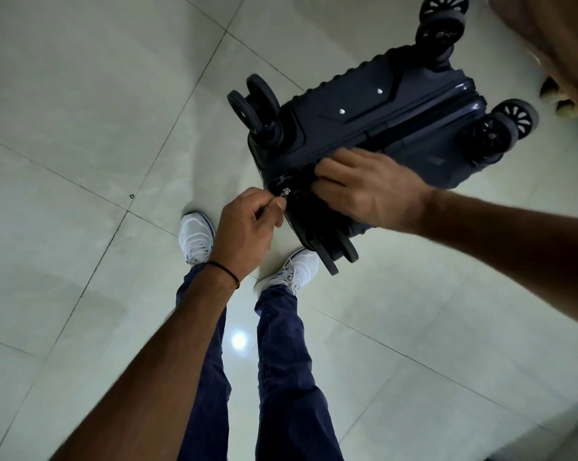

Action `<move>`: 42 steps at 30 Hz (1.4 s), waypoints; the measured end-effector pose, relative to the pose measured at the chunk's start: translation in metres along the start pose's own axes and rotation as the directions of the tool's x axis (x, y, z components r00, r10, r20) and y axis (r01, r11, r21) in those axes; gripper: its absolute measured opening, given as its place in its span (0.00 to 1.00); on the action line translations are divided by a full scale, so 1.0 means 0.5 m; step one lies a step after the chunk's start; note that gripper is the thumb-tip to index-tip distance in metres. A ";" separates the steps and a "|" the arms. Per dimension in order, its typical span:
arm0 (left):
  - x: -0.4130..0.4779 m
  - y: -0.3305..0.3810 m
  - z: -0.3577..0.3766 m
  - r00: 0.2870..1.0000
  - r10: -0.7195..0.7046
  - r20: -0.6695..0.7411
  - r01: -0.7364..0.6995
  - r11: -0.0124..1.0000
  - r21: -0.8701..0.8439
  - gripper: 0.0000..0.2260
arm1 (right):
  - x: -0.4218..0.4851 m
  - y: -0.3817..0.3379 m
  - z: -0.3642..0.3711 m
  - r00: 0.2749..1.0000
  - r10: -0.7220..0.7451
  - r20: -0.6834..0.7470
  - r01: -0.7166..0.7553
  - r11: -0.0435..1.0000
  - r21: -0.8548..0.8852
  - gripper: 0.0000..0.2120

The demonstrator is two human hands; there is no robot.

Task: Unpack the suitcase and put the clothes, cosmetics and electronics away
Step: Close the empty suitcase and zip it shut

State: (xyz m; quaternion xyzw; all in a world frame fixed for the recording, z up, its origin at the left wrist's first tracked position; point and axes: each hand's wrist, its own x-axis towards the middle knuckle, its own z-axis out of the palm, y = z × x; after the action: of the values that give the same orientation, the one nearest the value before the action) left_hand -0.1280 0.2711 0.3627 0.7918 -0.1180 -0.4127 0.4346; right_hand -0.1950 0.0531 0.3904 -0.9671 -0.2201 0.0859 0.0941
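A dark navy hard-shell suitcase is seen from above, its wheeled bottom end facing me and its black spinner wheels sticking out. It looks zipped shut, and its contents are hidden. My left hand pinches the small silver zipper pull at the near corner of the case. My right hand lies flat on the shell just right of the zipper, fingers pressed against the seam.
Pale glossy floor tiles spread all around. My white sneakers and blue trousers stand directly below the case. Something brown, furniture or fabric, fills the top right corner beside the suitcase.
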 end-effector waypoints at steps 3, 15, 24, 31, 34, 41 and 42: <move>0.019 0.009 -0.010 1.000 -0.001 -0.024 0.001 1.000 0.025 0.15 | -0.038 -0.044 0.029 0.985 0.173 -0.020 -0.172 0.983 0.058 0.13; 0.016 0.032 0.004 0.998 0.022 0.053 -0.020 0.999 -0.031 0.14 | 0.049 -0.117 -0.079 0.398 0.657 0.640 -0.874 0.484 0.047 0.22; -0.029 0.000 0.073 0.965 -0.197 -0.172 0.158 0.963 -0.219 0.10 | -0.001 -0.167 -0.088 0.437 0.748 0.499 -0.897 0.402 0.183 0.14; -0.023 -0.006 0.132 0.923 -0.384 0.005 0.359 0.858 -0.369 0.12 | -0.045 -0.078 -0.188 0.511 0.788 0.344 -0.856 0.432 0.283 0.08; -0.019 0.006 0.142 0.913 -0.408 -0.027 0.367 0.847 -0.383 0.11 | -0.049 -0.050 -0.216 0.531 0.769 0.356 -0.842 0.434 0.321 0.09; -0.010 -0.004 0.058 0.923 -0.307 -0.230 0.275 0.947 -0.164 0.12 | -0.032 0.006 -0.302 0.515 0.743 0.428 -0.806 0.249 0.538 0.11; -0.009 -0.008 0.037 0.919 -0.309 -0.245 0.288 0.950 -0.118 0.12 | -0.033 0.018 -0.316 0.511 0.736 0.444 -0.786 0.191 0.588 0.12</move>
State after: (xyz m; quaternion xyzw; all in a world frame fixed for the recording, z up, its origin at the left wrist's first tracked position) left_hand -0.1456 0.2649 0.3569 0.8298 0.0785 -0.3710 0.4095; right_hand -0.1733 0.0151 0.5435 -0.8139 0.3390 0.2311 0.4114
